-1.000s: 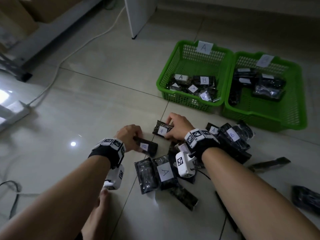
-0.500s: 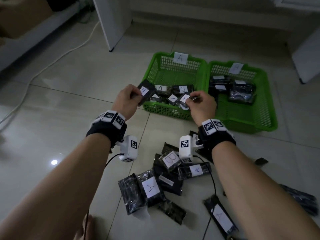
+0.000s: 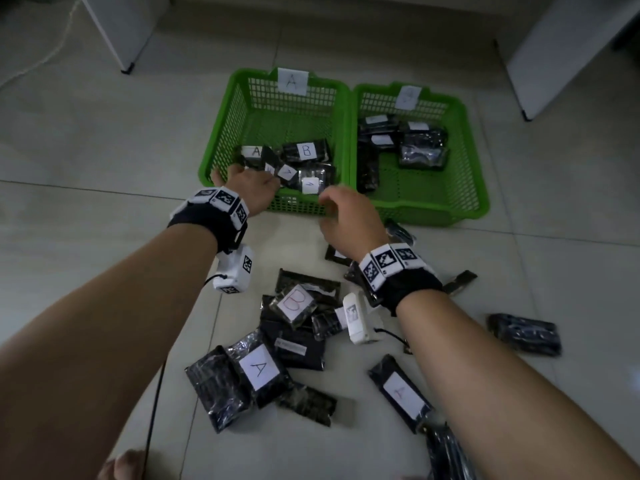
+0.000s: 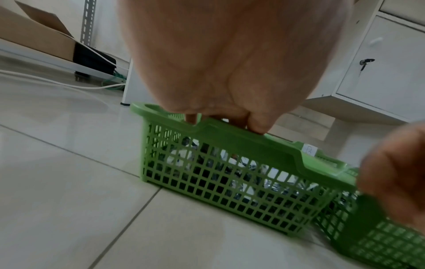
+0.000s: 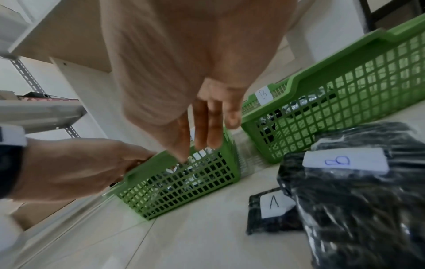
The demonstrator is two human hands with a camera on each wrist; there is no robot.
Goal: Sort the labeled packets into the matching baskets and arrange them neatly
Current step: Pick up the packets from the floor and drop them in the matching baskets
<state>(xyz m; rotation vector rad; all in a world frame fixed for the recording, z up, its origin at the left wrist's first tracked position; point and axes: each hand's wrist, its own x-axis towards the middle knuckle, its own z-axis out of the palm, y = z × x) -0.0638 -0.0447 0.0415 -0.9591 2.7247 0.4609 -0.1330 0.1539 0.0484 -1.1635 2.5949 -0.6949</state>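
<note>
Low in the frame, loose packets (image 3: pixel 258 370) lie scattered on the floor, long axes pointing every way. Above them the right hand (image 3: pixel 348 221) hangs with relaxed fingers, holding nothing. The left hand (image 3: pixel 247 188) reaches over the near rim of basket A (image 3: pixel 221 133) at upper centre; I cannot tell its grasp.

We sit on a pale tiled floor (image 3: pixel 104 140) with dark grout lines. White cabinets (image 4: pixel 386 60) (one with a key in its lock) stand behind; a cardboard box (image 4: pixel 34 36) and white cable (image 4: pixel 46 81) lie left.
</note>
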